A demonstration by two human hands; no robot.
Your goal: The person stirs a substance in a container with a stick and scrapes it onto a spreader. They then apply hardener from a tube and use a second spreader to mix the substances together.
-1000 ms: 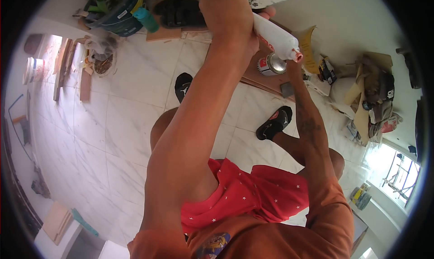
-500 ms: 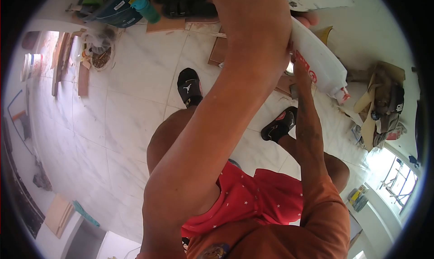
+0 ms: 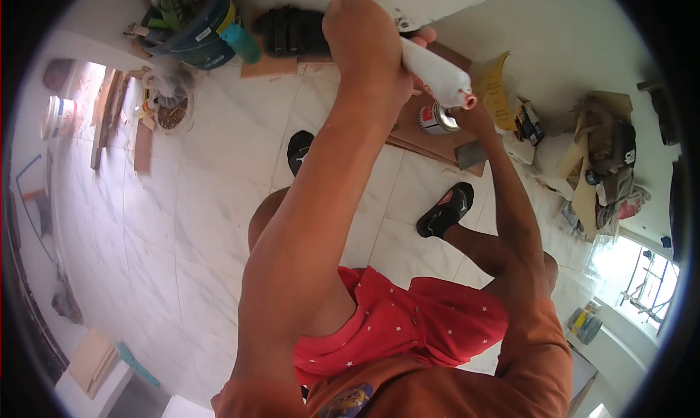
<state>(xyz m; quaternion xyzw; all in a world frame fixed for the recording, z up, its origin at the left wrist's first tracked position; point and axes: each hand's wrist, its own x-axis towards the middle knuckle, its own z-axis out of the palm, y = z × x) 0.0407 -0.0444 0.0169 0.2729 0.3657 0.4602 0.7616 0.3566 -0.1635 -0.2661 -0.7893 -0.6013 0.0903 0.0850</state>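
My left hand (image 3: 368, 28) is raised at the top, closed, fingertips showing beyond the far end of a white plastic bottle (image 3: 441, 72) with a reddish nozzle. A white board (image 3: 441, 2) with dark smears is right beside this hand; the grip on it is partly hidden. My right hand (image 3: 472, 118) is below the nozzle, its fingers partly hidden, at the rim of a small red-and-white tin can (image 3: 433, 119). The can is tilted with its shiny end toward that hand and appears gripped by it.
On the tiled floor are brown boards (image 3: 419, 145) and a grey block (image 3: 471, 155). A dark tub (image 3: 197, 43), a turquoise bottle (image 3: 240, 43) and black sandals (image 3: 292, 32) line the wall. Cardboard and cloths (image 3: 605, 148) are piled at right. My feet stand apart.
The white bottle and the board have moved left together with my left hand, and the bottle's nozzle has come up. My right hand and the can have shifted left; the can shows more.
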